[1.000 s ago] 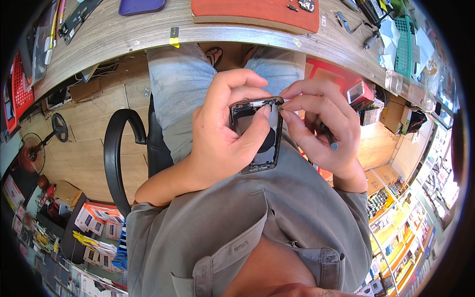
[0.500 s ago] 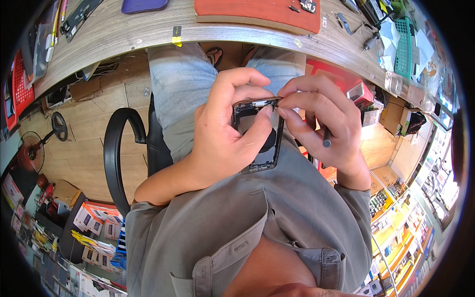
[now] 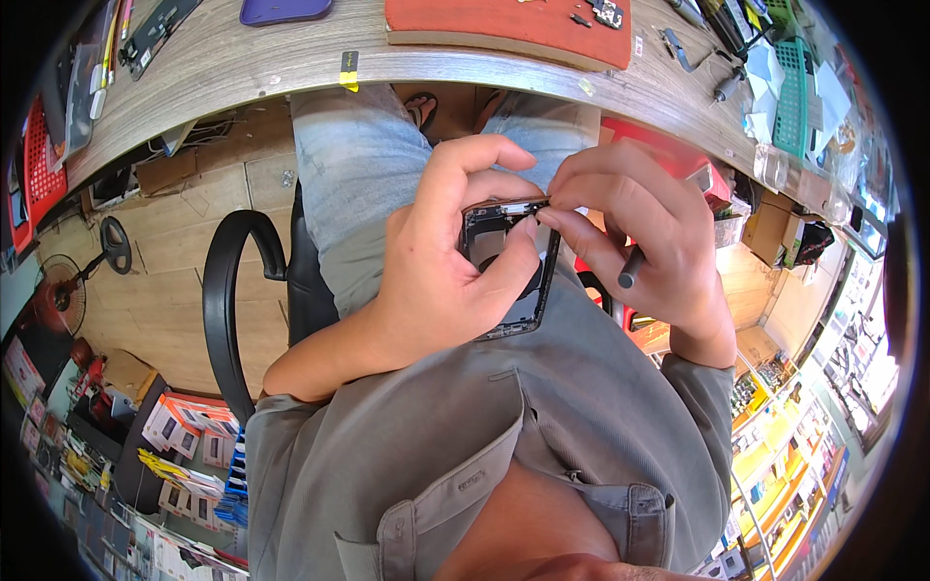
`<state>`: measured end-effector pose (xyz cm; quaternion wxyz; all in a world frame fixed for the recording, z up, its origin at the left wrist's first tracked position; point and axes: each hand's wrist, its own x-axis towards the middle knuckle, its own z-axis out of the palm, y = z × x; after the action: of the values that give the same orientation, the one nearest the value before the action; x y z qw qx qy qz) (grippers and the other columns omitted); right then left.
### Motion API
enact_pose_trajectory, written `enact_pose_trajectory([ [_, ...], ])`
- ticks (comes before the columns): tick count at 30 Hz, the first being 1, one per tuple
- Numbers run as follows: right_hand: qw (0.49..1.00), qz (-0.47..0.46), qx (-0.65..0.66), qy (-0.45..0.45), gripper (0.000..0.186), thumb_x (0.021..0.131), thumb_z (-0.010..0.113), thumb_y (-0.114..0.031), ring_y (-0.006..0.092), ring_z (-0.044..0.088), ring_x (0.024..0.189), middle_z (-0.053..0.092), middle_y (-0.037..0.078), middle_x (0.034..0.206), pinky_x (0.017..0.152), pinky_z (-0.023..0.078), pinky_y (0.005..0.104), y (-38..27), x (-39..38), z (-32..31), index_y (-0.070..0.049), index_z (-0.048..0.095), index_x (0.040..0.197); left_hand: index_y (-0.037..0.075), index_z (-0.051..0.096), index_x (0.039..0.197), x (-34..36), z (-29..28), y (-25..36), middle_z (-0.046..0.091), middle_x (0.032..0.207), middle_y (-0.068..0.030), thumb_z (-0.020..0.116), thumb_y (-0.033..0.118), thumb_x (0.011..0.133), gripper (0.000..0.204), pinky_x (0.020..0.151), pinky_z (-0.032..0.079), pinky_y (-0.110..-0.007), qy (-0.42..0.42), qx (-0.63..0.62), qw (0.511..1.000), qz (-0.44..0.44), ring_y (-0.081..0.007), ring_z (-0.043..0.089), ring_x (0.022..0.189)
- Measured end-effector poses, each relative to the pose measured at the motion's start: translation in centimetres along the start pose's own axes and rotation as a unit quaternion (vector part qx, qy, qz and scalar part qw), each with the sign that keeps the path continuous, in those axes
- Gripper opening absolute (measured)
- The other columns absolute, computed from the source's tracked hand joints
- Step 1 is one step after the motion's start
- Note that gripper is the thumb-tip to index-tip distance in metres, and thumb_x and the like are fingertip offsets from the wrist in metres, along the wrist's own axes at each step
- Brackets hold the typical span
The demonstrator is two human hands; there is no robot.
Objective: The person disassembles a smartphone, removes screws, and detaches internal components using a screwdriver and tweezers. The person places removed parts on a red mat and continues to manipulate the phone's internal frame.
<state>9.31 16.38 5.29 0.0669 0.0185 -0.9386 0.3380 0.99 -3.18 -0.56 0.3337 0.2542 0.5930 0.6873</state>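
- Head view: phone, opened and showing its dark insides, is held up over the person's lap, below the bench edge.
- Left hand is closed round the phone from its left side, thumb laid across the open face, fingers curled over the top edge.
- Right hand sits just right of the phone, fingertips pinched together at the phone's top right corner, touching the frame; whether they hold some small part there cannot be told.
- A dark stylus-like tool is tucked in the right hand, right of the phone.
- Above the phone, on the bench: an orange mat and a purple case.
- Left of the phone, a black chair arm curves over the wooden floor.
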Motion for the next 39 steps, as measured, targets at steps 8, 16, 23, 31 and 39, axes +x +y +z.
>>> enact_pose_trajectory([
  [8,0.999,-0.023,-0.039,-0.022,0.03,0.078,0.09,-0.002,0.0248,0.07,0.074,0.074,0.008,0.099,0.057,0.054,0.0357,-0.1,0.0,-0.5,-0.004,0.071,0.101,0.0,0.043,0.144,-0.2,-0.1,-0.1,0.076,0.116,-0.0189,0.064,-0.011,0.099,0.05,0.082,0.053,-0.023,-0.008,0.002,1.0,-0.005,-0.0094,0.068,0.098],
  [16,0.998,-0.032,-0.043,-0.021,0.029,0.08,0.09,-0.002,0.0237,0.069,0.073,0.074,0.008,0.098,0.054,0.052,0.035,-0.1,0.0,-0.4,-0.004,0.071,0.101,0.0,0.043,0.144,-0.3,0.0,-0.1,0.076,0.114,-0.0188,0.065,-0.013,0.098,0.053,0.08,0.052,-0.022,-0.005,0.0,1.0,-0.004,-0.0092,0.068,0.097],
  [23,0.999,0.024,0.023,0.001,0.023,0.084,0.087,0.002,0.0145,0.062,0.065,0.074,0.007,0.1,0.054,0.047,0.031,-0.4,-0.3,0.3,-0.005,0.071,0.1,-0.001,0.044,0.145,-0.2,-0.1,-0.1,0.076,0.113,-0.0188,0.066,-0.013,0.097,0.055,0.083,0.054,-0.023,-0.014,0.018,1.0,0.015,-0.0109,0.07,0.099],
  [31,0.989,0.106,0.103,-0.015,0.022,0.084,0.087,0.003,0.0067,0.047,0.058,0.075,0.006,0.102,0.054,0.036,0.0259,-0.5,-0.6,-0.1,-0.004,0.071,0.098,-0.002,0.043,0.146,-0.2,-0.1,-0.4,0.077,0.112,-0.0184,0.069,-0.013,0.095,0.058,0.085,0.055,-0.023,-0.017,0.038,0.998,0.048,-0.0119,0.071,0.098],
  [39,0.995,0.075,0.062,-0.024,0.025,0.083,0.085,0.003,0.0066,0.052,0.058,0.076,0.006,0.106,0.052,0.036,0.0251,-0.5,-0.6,-0.9,-0.003,0.073,0.103,-0.002,0.045,0.145,-0.1,0.0,-0.2,0.078,0.109,-0.0171,0.068,-0.012,0.096,0.055,0.081,0.054,-0.022,-0.007,0.054,0.997,0.052,-0.0099,0.07,0.095],
])
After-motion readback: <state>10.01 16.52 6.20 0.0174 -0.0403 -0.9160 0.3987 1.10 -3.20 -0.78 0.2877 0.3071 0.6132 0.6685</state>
